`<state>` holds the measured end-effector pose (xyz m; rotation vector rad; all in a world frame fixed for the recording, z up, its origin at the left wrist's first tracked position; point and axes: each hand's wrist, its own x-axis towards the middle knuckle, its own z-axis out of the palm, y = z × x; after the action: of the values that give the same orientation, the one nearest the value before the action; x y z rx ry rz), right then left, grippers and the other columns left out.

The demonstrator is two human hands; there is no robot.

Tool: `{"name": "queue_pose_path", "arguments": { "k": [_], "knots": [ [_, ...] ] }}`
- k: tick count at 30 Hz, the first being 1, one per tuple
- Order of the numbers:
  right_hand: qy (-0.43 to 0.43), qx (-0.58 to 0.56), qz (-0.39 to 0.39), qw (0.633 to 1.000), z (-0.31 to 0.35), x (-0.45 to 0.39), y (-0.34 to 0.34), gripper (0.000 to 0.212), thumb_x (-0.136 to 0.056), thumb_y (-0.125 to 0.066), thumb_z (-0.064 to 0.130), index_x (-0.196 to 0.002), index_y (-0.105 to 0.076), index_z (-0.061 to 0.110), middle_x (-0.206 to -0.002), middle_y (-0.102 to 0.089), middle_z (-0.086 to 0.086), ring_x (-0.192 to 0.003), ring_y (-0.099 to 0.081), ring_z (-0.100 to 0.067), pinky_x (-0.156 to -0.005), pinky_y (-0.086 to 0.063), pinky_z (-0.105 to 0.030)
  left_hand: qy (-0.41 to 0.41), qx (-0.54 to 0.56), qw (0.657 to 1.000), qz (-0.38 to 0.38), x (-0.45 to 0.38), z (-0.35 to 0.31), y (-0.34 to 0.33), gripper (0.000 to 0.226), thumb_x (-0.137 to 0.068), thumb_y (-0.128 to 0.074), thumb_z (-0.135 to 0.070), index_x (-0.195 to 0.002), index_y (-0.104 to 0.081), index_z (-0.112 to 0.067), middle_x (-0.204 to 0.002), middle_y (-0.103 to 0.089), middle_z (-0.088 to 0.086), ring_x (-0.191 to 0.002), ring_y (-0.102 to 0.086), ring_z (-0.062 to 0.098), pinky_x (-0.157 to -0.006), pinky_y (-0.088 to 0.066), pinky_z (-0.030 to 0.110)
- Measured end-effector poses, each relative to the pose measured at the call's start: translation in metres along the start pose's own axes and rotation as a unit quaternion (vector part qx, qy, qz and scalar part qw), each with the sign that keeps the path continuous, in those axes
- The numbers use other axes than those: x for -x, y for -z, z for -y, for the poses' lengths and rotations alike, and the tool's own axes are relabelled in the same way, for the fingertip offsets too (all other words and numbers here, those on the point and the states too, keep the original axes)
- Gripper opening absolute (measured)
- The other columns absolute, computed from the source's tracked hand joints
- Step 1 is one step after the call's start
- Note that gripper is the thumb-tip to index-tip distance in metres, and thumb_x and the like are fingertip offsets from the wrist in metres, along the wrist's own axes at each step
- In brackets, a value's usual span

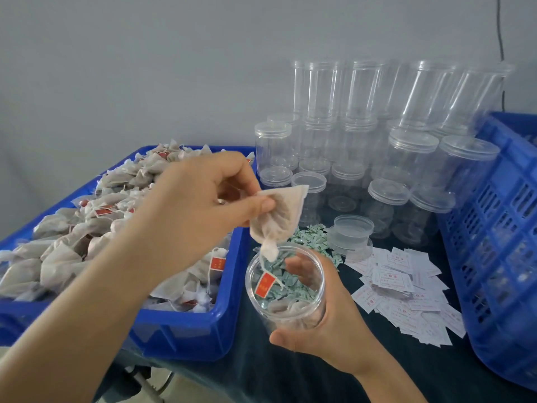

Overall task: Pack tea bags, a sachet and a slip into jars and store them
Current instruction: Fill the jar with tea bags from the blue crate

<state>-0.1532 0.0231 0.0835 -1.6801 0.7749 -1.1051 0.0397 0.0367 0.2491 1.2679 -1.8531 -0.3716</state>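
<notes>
A tea bag (280, 212) is being pinched between thumb and fingers of the left hand (203, 199) and dangled over an open clear jar (286, 289), its red tag (265, 285) hanging inside the mouth. The jar is being gripped from the side by the right hand (328, 324), fingers curled round it, with a bag already lying at its bottom. A blue tray (186, 327) heaped with tea bags is being kept at left, with sachets (312, 237), slips (406, 289) and lidded jars (363, 158) beyond.
</notes>
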Motion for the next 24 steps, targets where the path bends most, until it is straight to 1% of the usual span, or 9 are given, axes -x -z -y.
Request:
{"name": "queue_pose_path", "arguments": {
  "k": [1, 3, 6, 8, 9, 13, 17, 22, 24],
  "knots": [
    [-0.003, -0.008, 0.006, 1.000, 0.000, 0.000, 0.000, 0.093, -0.055, -0.095, 0.033, -0.128, -0.044, 0.057, -0.129, -0.051, 0.024, -0.122, -0.057, -0.003, -0.083, -0.054, -0.015, -0.003, 0.004, 1.000, 0.003, 0.001, 0.000, -0.005, 0.021, -0.069, -0.068, -0.047, -0.075, -0.063, -0.027, -0.073, -0.071, -0.011, -0.064, -0.066, 0.002, -0.062, -0.054, 0.021],
    [-0.005, -0.013, 0.014, 1.000, 0.000, 0.000, 0.000, 0.092, -0.056, -0.095, 0.028, -0.128, -0.045, 0.057, -0.130, -0.052, 0.021, -0.116, -0.062, -0.004, -0.080, -0.055, -0.016, -0.007, 0.011, 1.000, 0.012, 0.004, 0.002, -0.014, 0.020, -0.069, -0.067, -0.047, -0.073, -0.063, -0.027, -0.074, -0.070, -0.012, -0.068, -0.066, 0.003, -0.064, -0.054, 0.021],
    [-0.008, -0.018, 0.009, 1.000, -0.001, 0.000, 0.002, 0.096, -0.055, -0.096, 0.030, -0.133, -0.043, 0.051, -0.138, -0.051, 0.008, -0.122, -0.060, -0.017, -0.089, -0.057, -0.034, -0.015, 0.017, 0.999, 0.029, 0.010, 0.006, -0.024, 0.024, -0.068, -0.060, -0.053, -0.072, -0.063, -0.029, -0.077, -0.070, -0.014, -0.074, -0.067, 0.004, -0.069, -0.055, 0.024],
    [-0.003, -0.010, 0.004, 1.000, -0.001, 0.000, 0.003, 0.096, -0.055, -0.096, 0.031, -0.133, -0.043, 0.049, -0.137, -0.054, 0.007, -0.129, -0.054, -0.019, -0.099, -0.052, -0.042, -0.037, -0.010, 0.998, 0.043, 0.014, 0.008, -0.029, 0.022, -0.070, -0.062, -0.052, -0.073, -0.063, -0.030, -0.080, -0.068, -0.016, -0.077, -0.066, 0.002, -0.069, -0.053, 0.019],
    [-0.002, -0.012, 0.003, 1.000, -0.001, 0.000, 0.003, 0.095, -0.055, -0.096, 0.030, -0.132, -0.044, 0.049, -0.135, -0.056, 0.008, -0.129, -0.053, -0.019, -0.099, -0.052, -0.044, -0.049, -0.029, 0.997, 0.050, 0.016, 0.009, -0.032, 0.020, -0.072, -0.063, -0.048, -0.073, -0.064, -0.028, -0.080, -0.067, -0.016, -0.078, -0.065, 0.002, -0.070, -0.052, 0.019],
    [0.012, -0.018, 0.000, 1.000, 0.002, -0.002, 0.005, 0.088, -0.058, -0.094, 0.025, -0.129, -0.047, 0.044, -0.128, -0.058, 0.009, -0.126, -0.055, -0.020, -0.091, -0.056, -0.035, -0.078, -0.106, 0.989, 0.073, 0.021, 0.012, -0.040, 0.019, -0.076, -0.059, -0.042, -0.072, -0.062, -0.024, -0.071, -0.060, -0.013, -0.080, -0.059, 0.005, -0.075, -0.047, 0.021],
    [0.015, -0.031, 0.000, 0.999, 0.004, -0.002, 0.003, 0.086, -0.059, -0.092, 0.020, -0.130, -0.047, 0.041, -0.125, -0.060, 0.009, -0.122, -0.058, -0.021, -0.089, -0.055, -0.032, -0.093, -0.133, 0.982, 0.094, 0.023, 0.014, -0.047, 0.015, -0.081, -0.063, -0.034, -0.074, -0.059, -0.021, -0.074, -0.057, -0.013, -0.079, -0.054, 0.006, -0.071, -0.044, 0.024],
    [0.023, -0.013, -0.010, 1.000, 0.004, 0.000, 0.005, 0.091, -0.057, -0.093, 0.027, -0.130, -0.044, 0.052, -0.127, -0.057, 0.018, -0.124, -0.056, -0.012, -0.090, -0.053, -0.024, -0.107, -0.185, 0.968, 0.129, 0.023, 0.017, -0.049, 0.014, -0.088, -0.061, -0.033, -0.081, -0.059, -0.021, -0.081, -0.056, -0.010, -0.076, -0.053, 0.007, -0.072, -0.045, 0.027],
    [0.022, -0.005, -0.013, 1.000, 0.005, 0.001, 0.006, 0.092, -0.056, -0.094, 0.030, -0.130, -0.044, 0.054, -0.129, -0.056, 0.019, -0.125, -0.055, -0.012, -0.092, -0.053, -0.027, -0.137, -0.219, 0.956, 0.140, 0.023, 0.014, -0.049, 0.015, -0.088, -0.064, -0.028, -0.077, -0.060, -0.019, -0.075, -0.056, -0.009, -0.067, -0.053, 0.006, -0.065, -0.049, 0.030]
  ]
}}
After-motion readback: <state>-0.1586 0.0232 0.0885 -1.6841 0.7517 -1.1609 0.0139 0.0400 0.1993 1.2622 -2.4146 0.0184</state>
